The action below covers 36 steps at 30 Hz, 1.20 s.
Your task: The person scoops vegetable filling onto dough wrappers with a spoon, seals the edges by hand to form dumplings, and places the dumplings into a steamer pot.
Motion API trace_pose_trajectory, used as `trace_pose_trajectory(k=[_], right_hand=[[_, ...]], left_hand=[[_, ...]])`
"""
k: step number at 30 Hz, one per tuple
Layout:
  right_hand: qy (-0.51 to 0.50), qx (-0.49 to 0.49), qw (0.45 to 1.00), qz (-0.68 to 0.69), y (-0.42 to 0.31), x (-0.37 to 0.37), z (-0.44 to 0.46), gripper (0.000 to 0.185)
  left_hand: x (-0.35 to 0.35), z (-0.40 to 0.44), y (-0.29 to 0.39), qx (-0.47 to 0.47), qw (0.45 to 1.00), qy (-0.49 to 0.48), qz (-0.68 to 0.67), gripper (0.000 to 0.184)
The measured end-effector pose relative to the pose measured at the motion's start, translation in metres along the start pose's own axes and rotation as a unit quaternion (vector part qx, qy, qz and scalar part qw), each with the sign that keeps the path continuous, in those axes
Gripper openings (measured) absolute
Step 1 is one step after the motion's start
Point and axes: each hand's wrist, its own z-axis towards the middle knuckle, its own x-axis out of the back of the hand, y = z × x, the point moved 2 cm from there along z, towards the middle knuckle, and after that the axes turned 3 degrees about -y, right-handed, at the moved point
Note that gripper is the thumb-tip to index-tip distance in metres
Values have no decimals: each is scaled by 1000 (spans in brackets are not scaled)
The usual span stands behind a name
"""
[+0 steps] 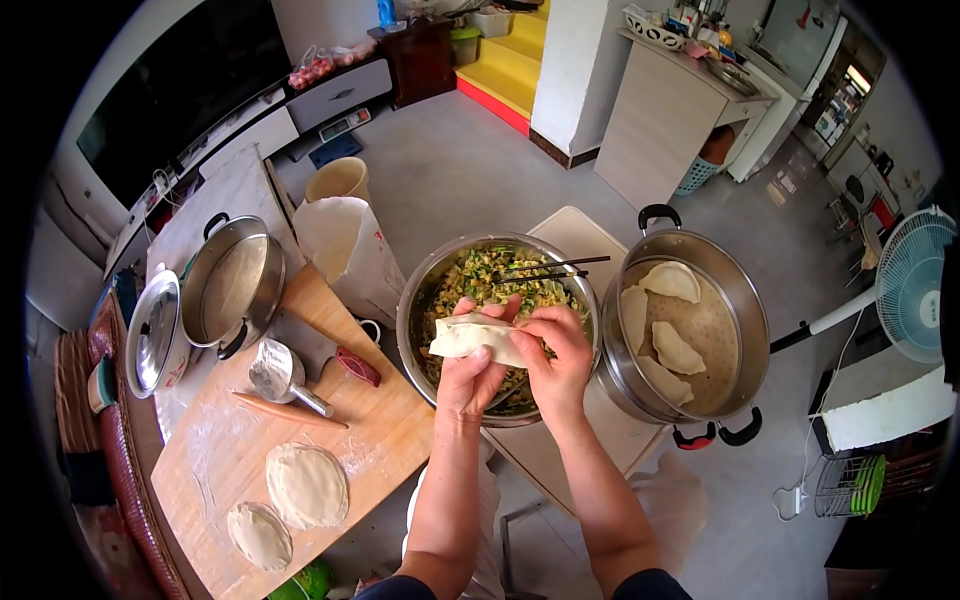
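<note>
I see the left hand (470, 382) cradling a dumpling (465, 338) from beneath while the right hand (556, 352) pinches one end, the two nearly together. It is pale, plump and elongated (fingers hide that end, so I can't tell whether it's sealed). It is held above the filling (480, 272) in the bowl (408, 310), at the desk's (577, 236) left edge. Four similar ones lie in the pot (752, 335) by the right edge.

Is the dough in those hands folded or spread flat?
Folded: the dough is a narrow, plump parcel, unlike the flat pieces on the board.
</note>
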Motion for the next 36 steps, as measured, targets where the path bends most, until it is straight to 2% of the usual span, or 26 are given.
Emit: trace_pose_trajectory(k=[4,7,8,11,17,20,24,27,29,33,36], right_hand=[[-4,18,1000,-18,-1,2,1,16],[6,-65,994,92,-14,6,6,16],[5,-23,998,58,-11,5,5,16],[-26,19,999,15,0,4,5,18],[-12,23,1000,-5,6,6,6,13],[-1,4,999,45,-2,5,9,11],[-77,49,995,-32,6,9,7,17],[-22,-56,994,88,9,16,8,15],[28,-79,992,96,12,29,4,6],[-22,-5,999,-41,-4,28,-2,14],[-25,-2,999,-44,-6,21,-2,17]], left_hand=[[1,1,-1,4,1000,-2,8,63],[2,0,0,13,1000,2,18,63],[2,0,0,18,1000,5,21,63],[2,1,-4,19,999,-9,31,65],[0,3,-7,41,998,-12,44,66],[0,2,-4,43,998,5,56,66],[3,2,-8,38,998,-1,45,65],[11,-1,-5,24,999,13,18,63],[9,1,-3,-12,1000,8,0,62],[8,2,-1,-25,999,11,-23,63],[8,1,-1,-26,1000,1,-13,63]])
